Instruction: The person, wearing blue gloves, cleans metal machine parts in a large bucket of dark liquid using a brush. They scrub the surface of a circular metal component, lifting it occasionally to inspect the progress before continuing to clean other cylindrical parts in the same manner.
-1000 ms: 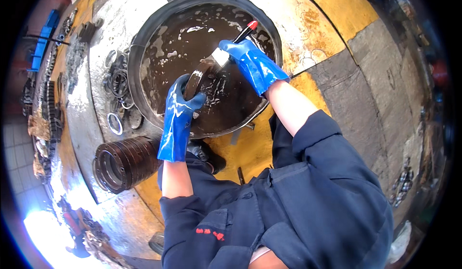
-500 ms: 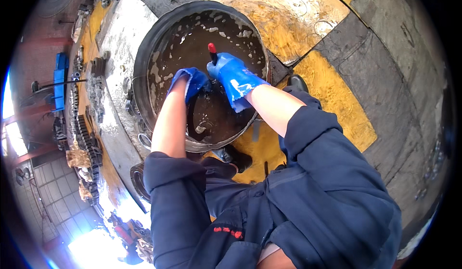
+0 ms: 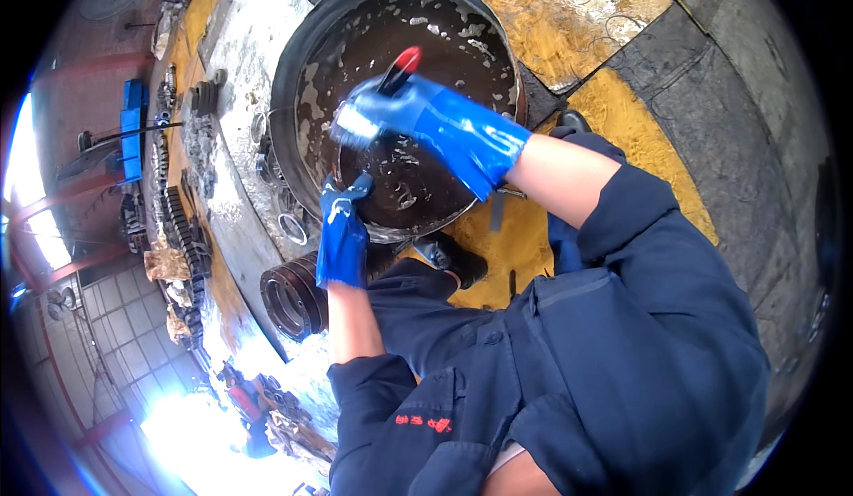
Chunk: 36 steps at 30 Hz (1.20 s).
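Over the basin (image 3: pixel 288 92), the right hand (image 3: pixel 391 110) held a red-tipped brush (image 3: pixel 402 68); I couldn't tell the grip of the left hand (image 3: pixel 342 230).

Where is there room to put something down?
The yellow floor, right of the tub, between the shoe and grey mats, looks bare. The mats' middle does too. Left of the tub is crowded: rings and a dark ribbed cylinder.
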Tool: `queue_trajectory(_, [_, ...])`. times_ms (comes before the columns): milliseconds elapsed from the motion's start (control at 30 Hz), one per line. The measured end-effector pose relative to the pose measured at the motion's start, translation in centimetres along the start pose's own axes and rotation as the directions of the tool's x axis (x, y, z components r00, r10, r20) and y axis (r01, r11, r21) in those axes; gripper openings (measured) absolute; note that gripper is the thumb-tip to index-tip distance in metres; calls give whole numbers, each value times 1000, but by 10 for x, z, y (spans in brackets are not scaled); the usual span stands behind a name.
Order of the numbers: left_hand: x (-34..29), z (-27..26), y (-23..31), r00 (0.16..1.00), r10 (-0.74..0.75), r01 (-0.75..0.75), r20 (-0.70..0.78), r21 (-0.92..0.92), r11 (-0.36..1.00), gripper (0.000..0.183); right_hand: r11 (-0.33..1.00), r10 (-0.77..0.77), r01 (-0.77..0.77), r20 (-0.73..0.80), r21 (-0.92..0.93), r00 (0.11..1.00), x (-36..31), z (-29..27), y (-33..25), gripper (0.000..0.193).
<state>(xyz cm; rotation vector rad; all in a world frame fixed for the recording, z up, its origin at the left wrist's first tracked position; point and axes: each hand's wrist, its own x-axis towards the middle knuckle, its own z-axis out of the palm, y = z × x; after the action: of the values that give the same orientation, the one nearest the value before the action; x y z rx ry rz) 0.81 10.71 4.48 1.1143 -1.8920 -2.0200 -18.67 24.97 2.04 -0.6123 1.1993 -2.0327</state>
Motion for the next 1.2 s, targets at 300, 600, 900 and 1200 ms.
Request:
queue_trajectory(300, [-8, 18, 4, 1000, 9, -5, 29, -131, 991, 57, 982, 3, 6, 49, -188, 999, 14, -3, 47, 26])
queue_trajectory(600, [-10, 8, 1, 998, 46, -45, 36, -24, 999, 54, 954, 195, -215, -110, -210, 975, 5, 3, 0, 29])
queue_trajectory(900, [-3, 16, 5, 1000, 10, -9, 27, -37, 999, 49, 990, 58, -55, 26, -127, 998, 5, 6, 41, 24])
queue_trajectory(1200, [-14, 39, 38, 994, -56, 47, 93, 89, 995, 56, 914, 372, -405, -340, -30, 864, 11, -24, 63, 36])
